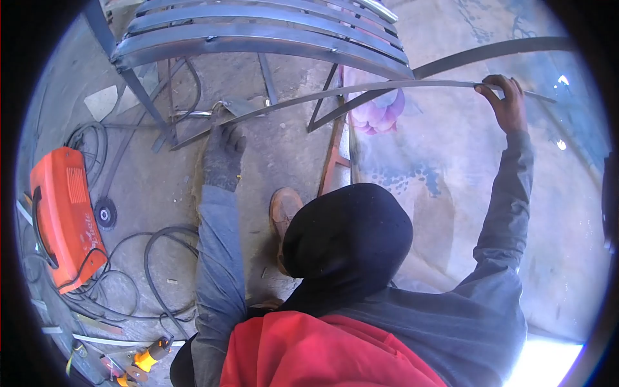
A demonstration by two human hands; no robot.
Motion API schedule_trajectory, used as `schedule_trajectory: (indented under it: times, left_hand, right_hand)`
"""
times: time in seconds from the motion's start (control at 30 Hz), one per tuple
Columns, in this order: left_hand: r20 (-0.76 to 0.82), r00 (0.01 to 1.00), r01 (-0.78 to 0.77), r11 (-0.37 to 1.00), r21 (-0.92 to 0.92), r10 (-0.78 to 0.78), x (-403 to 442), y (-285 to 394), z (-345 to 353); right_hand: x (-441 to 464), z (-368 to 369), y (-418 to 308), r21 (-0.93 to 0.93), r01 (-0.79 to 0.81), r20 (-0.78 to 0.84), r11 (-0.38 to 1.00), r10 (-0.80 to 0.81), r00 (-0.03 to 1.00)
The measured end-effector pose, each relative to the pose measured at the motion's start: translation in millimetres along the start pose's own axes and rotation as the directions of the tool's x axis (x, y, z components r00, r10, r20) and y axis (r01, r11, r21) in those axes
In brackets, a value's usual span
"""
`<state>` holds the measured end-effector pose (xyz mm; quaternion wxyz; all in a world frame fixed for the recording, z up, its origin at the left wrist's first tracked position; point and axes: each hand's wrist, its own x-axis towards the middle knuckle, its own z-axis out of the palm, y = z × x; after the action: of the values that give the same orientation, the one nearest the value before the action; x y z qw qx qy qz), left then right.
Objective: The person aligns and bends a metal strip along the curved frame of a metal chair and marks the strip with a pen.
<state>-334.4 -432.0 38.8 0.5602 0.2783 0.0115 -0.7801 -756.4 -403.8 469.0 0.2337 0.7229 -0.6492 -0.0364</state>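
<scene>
A long, thin metal strip (322, 94) runs across the view, bowed slightly upward. My left hand (225, 147), in a grey glove, is closed round the strip near its left end. Bare fingers of my right hand (506, 103) pinch the strip towards its right end, whose tip extends past the hand. Just above the strip stands a slatted metal frame (258, 46) with curved bars and angled legs. A shiny metal piece (222, 105) lies close to my left fingers; its exact form is unclear.
An orange machine (68, 216) with black cables (151, 258) is at the left, beside a round disc (105, 213). A yellow and black power tool (153, 353) lies at lower left. A curved flat bar (496, 53) extends right. A shoe (284, 209) shows near a dark rounded shape (348, 235).
</scene>
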Motion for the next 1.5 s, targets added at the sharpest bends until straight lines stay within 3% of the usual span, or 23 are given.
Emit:
schedule_trajectory:
  times: [0.23,0.33,0.4,0.5,0.57,0.6,0.63,0.67,0.7,0.73,0.77,0.8,0.87,0.93,1.0,1.07,1.17,1.5]
  left_hand:
    - [-0.025,1.000,-0.007,0.999,0.046,0.008,5.9,-2.4,0.2]
    - [0.103,0.995,-0.016,1.000,-0.004,0.016,1.7,-3.8,2.1]
    - [-0.041,0.998,-0.051,0.997,0.065,0.054,-4.0,-2.0,9.7]
    - [-0.063,0.998,-0.008,0.997,0.077,0.013,0.1,1.3,11.5]
    - [-0.095,0.995,-0.001,0.997,0.082,0.009,-0.8,1.3,13.0]
    - [-0.071,0.997,-0.031,0.997,0.064,0.036,-1.9,0.4,14.4]
    - [-0.046,0.997,-0.063,0.997,0.044,0.065,-1.7,-0.3,14.2]
    - [-0.046,0.997,-0.063,0.997,0.044,0.065,-1.0,-0.4,14.5]
    - [-0.047,0.997,-0.061,0.998,0.021,0.062,1.5,-0.9,12.4]
    - [-0.047,0.997,-0.057,0.998,0.000,0.057,2.0,0.1,14.4]
    - [-0.043,0.997,-0.056,0.998,0.005,0.057,1.6,0.3,16.2]
    - [-0.056,0.997,-0.056,0.998,0.019,0.057,-1.3,0.9,21.1]
    - [-0.068,0.996,-0.058,0.997,0.041,0.060,-3.3,3.3,24.0]
    - [-0.040,0.998,-0.054,0.998,0.030,0.055,-2.6,2.8,20.7]
    - [-0.047,0.997,-0.063,0.997,0.047,0.065,-4.0,1.6,20.2]
    - [-0.053,0.996,-0.070,0.996,0.062,0.074,-4.3,0.0,21.1]
    - [-0.032,0.996,-0.077,0.992,0.099,0.081,0.9,-1.2,14.3]
    - [-0.053,0.997,-0.049,0.998,0.050,0.052,-4.4,3.2,14.5]
  right_hand:
    - [0.8,1.6,2.2,0.028,-0.040,0.017,0.999,0.039,0.999]
    - [1.3,4.7,9.5,-0.002,0.035,0.005,0.999,-0.035,0.999]
    - [-2.7,4.4,3.8,-0.113,0.041,-0.069,0.993,-0.049,0.996]
    - [-7.5,3.4,-13.6,-0.167,0.023,-0.171,0.986,-0.052,0.984]
    - [-17.5,8.2,-24.3,-0.371,-0.090,-0.445,0.924,-0.092,0.891]
    - [-22.6,13.3,-29.9,-0.372,-0.090,-0.441,0.924,-0.091,0.893]
    - [-28.0,21.7,-35.5,-0.126,-0.292,-0.471,0.948,0.202,0.859]
    - [-32.8,31.4,-40.0,0.124,-0.477,-0.427,0.870,0.481,0.766]
    - [-38.6,43.0,-43.7,0.347,-0.478,-0.325,0.807,0.582,0.746]
    - [-40.6,55.2,-49.9,0.349,-0.483,-0.326,0.803,0.587,0.741]
    - [-39.1,67.7,-57.2,0.757,-0.323,-0.221,0.568,0.688,0.691]
    - [-36.9,74.8,-63.0,0.978,-0.090,-0.078,0.187,0.733,0.676]
    - [-36.1,79.1,-65.3,0.991,-0.068,-0.043,0.116,0.753,0.656]
    - [-34.7,80.6,-64.9,0.992,0.034,0.064,-0.122,0.713,0.698]
    - [-33.7,81.1,-63.3,0.992,-0.011,0.094,-0.123,0.691,0.717]
    - [-34.2,83.0,-59.9,0.986,-0.158,0.145,-0.048,0.710,0.689]
    - [-34.5,83.4,-58.1,0.980,-0.182,0.181,-0.075,0.713,0.678]
    - [-31.5,80.9,-61.0,0.992,-0.075,0.125,-0.101,0.730,0.672]
